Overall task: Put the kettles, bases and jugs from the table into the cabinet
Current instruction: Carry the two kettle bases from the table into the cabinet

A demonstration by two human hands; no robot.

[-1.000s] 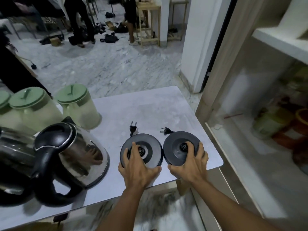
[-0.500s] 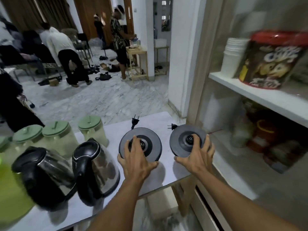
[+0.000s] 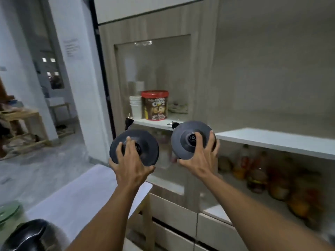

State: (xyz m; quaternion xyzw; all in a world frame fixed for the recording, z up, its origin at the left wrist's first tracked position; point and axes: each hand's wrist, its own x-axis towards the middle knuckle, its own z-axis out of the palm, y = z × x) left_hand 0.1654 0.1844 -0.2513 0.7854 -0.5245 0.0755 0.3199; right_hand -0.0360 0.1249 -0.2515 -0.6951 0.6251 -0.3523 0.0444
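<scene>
I hold two round black kettle bases in the air in front of the cabinet. My left hand [image 3: 131, 164] grips the left base [image 3: 147, 146], whose plug sticks up behind it. My right hand [image 3: 201, 157] grips the right base [image 3: 183, 142], tilted toward me, level with the white cabinet shelf [image 3: 272, 140]. At the bottom left, the black lid of a kettle [image 3: 27, 234] and the green lid of a jug [image 3: 8, 211] show on the white table [image 3: 85, 194].
On the shelf stand a red-lidded chocolate cereal tub [image 3: 155, 105] and a stack of white cups [image 3: 136, 105]. Blurred bottles and jars [image 3: 272, 174] fill the shelf below. Drawers [image 3: 172, 212] sit under the cabinet. A doorway and wooden racks lie to the left.
Both hands lifted the bases off the table and carried them up and right to the cabinet shelf. My view swung from the table toward the cabinet.
</scene>
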